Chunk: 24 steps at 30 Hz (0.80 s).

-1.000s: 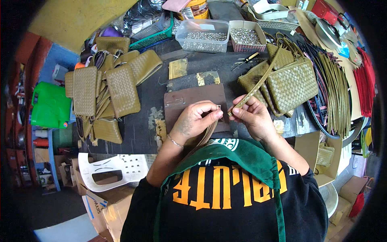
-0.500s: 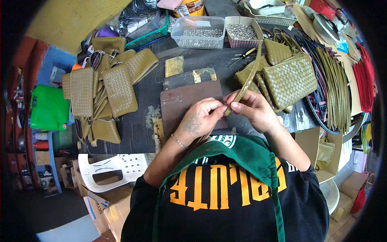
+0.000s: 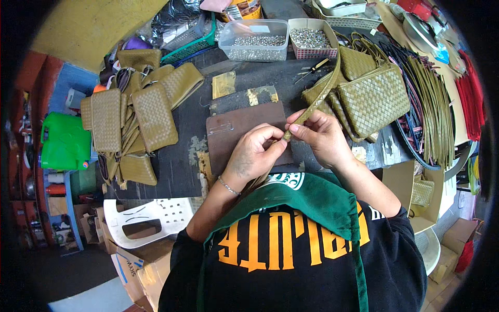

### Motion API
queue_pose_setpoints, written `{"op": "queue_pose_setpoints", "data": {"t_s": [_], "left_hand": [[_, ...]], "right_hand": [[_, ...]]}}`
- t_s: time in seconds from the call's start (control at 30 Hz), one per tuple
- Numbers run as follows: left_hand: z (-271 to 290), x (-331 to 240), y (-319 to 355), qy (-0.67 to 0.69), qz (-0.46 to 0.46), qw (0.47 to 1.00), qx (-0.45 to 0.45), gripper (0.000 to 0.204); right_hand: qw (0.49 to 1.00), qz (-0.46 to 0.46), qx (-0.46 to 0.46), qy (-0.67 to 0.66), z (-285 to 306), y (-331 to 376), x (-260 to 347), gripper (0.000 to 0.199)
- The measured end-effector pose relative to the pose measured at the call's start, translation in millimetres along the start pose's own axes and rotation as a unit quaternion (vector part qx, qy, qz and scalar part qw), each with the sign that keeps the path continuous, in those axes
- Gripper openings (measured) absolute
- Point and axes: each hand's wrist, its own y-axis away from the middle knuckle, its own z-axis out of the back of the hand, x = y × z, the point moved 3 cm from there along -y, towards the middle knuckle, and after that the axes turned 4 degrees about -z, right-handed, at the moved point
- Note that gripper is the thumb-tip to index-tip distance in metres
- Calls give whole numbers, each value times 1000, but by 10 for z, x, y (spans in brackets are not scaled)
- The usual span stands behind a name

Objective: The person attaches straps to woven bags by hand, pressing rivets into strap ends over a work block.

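An olive-green strap [image 3: 323, 93] runs from between my hands up over the woven pouches on the right. My right hand [image 3: 322, 136] pinches it near its lower end. Close beside it, my left hand [image 3: 255, 151] has thumb and forefinger closed on the tip of the same strap. Both hands are held over the near right part of a brown leather board [image 3: 228, 140]. Fine detail at the strap's tip is hidden by my fingers. Olive woven pouches [image 3: 374, 99] lie stacked just beyond my right hand.
More olive pouches [image 3: 153, 117] are heaped at the left. Two containers of small metal pieces, a clear tub [image 3: 254, 54] and a smaller box [image 3: 314, 52], stand at the back. A screwdriver-like tool [image 3: 314, 68] lies before them. Bundled olive strips [image 3: 429, 114] hang at the right.
Both hands have shifted slightly left, drawing the strap with them. My right fingers now sit more squarely over the strap, and more of its tip shows between the hands.
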Motion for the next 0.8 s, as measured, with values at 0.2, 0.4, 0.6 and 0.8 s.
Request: {"op": "queue_pose_setpoints", "data": {"t_s": [0.2, 0.4, 0.6, 0.8], "left_hand": [[-3, 17, 23, 28, 19, 999, -19, 8], [-19, -9, 1, 70, 17, 997, -34, 9], [6, -105, 4, 18, -63, 993, -94, 7], [171, -128, 199, 209, 2, 964, -165, 8]], "right_hand": [[1000, 6, -3, -30, -25, -4, -12, 15], [999, 8, -3, 34, 27, -19, 55, 17], [997, -16, 54, 53, -43, -40, 132, 17], [940, -10, 109, 324, 153, -521, 575, 21]]}}
